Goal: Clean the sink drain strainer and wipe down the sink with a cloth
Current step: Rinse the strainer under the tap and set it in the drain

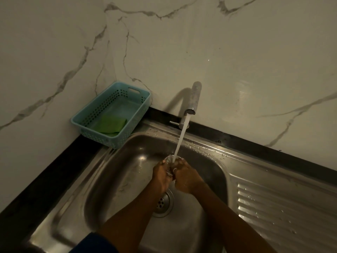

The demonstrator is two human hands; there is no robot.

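Observation:
A small round metal drain strainer [171,159] is held under the running water stream [180,141] from the tap [193,99]. My left hand [161,175] grips its left side and my right hand [186,177] grips its right side, above the steel sink basin [124,172]. The open drain [163,202] lies below my hands, partly hidden by my left wrist. A green cloth [111,126] lies folded in the blue basket [91,110] at the sink's back left corner.
A ribbed steel drainboard [277,205] with water drops extends to the right of the basin. A black counter edge [36,181] runs along the left and back. Marble-patterned wall tiles [218,52] rise behind the tap.

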